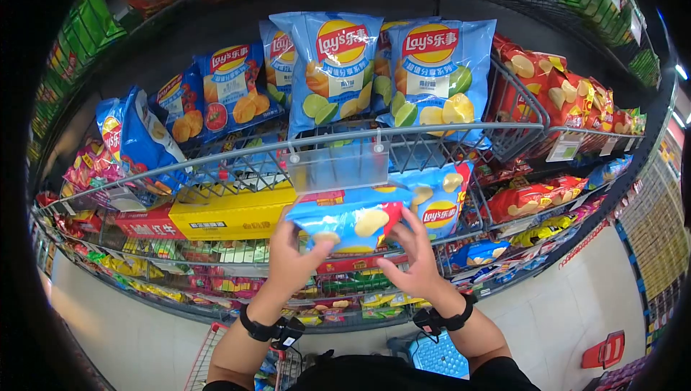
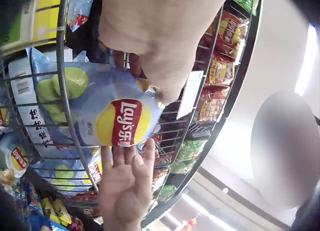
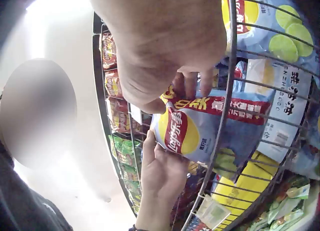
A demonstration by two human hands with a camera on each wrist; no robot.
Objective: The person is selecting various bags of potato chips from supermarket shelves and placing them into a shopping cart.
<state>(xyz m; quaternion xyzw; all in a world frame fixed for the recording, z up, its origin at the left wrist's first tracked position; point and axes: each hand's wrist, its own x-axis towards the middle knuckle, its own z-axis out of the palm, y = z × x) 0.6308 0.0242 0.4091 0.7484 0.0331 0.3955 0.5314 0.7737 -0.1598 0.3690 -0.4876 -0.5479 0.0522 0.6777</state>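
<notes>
A light-blue Lay's chip bag (image 1: 349, 224) with a red strip is held between both hands in front of the shelf, tilted so that its front partly shows in the head view. My left hand (image 1: 290, 256) grips its left end, thumb on the near face and fingers behind. At the other end my right hand (image 1: 417, 256) touches the bag with spread, nearly straight fingers, its thumb standing apart. Another light-blue Lay's bag (image 1: 437, 207) rests just beyond the right hand. In the right wrist view, the held bag (image 3: 197, 136) shows its red-and-yellow logo.
A wire rail (image 1: 446, 129) with a clear label holder (image 1: 338, 164) runs above the hands. Upright lime-flavour bags (image 1: 335, 74) stand behind it. To the left lies a yellow carton (image 1: 234, 215). Below are a cart (image 1: 209, 355) and a blue step stool (image 1: 439, 355).
</notes>
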